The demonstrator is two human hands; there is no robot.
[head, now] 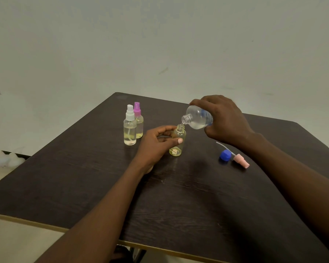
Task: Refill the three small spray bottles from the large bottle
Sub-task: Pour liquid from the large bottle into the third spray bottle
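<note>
My right hand (224, 118) grips the large clear bottle (198, 118), tipped left with its open neck just above the mouth of a small uncapped bottle (178, 140). A thin stream of liquid runs between them. My left hand (156, 143) holds that small bottle upright on the table between thumb and fingers. Two capped small spray bottles stand together to the left: one with a white top (130, 128) in front, one with a purple top (138, 120) behind it. The blue cap (225, 155) and the pink spray head (240, 160) with its tube lie on the table to the right.
The dark wooden table (179, 196) has its corner pointing away from me, towards a pale wall. Its front edge runs across the bottom of the view. White objects (8, 158) lie on the floor at the left.
</note>
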